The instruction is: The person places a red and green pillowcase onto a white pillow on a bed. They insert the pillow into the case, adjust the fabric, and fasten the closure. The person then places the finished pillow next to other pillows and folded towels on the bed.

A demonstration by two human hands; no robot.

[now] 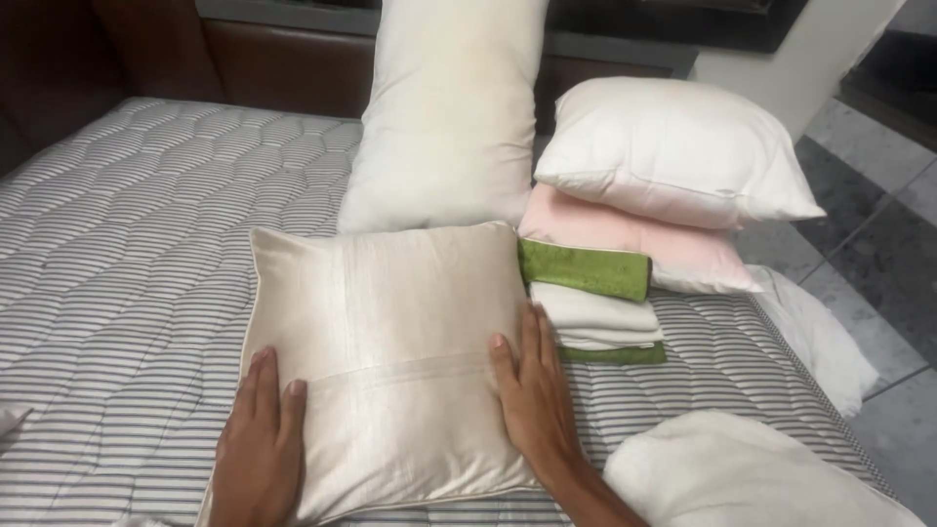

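While your left hand [259, 444] and right hand [532, 390] lie flat with fingers [532, 337] stretched out and released, gripping nothing, both press on one cream cushion [386, 342] lying on the striped mattress [117, 263]. Just past your right fingertips sits one stack of folded cloths [595, 307], green and white. Beyond it are two stacked pillows, white pillow [673, 146] on pink pillow [634, 239]. One long white pillow [444, 107] stands beyond the cushion.
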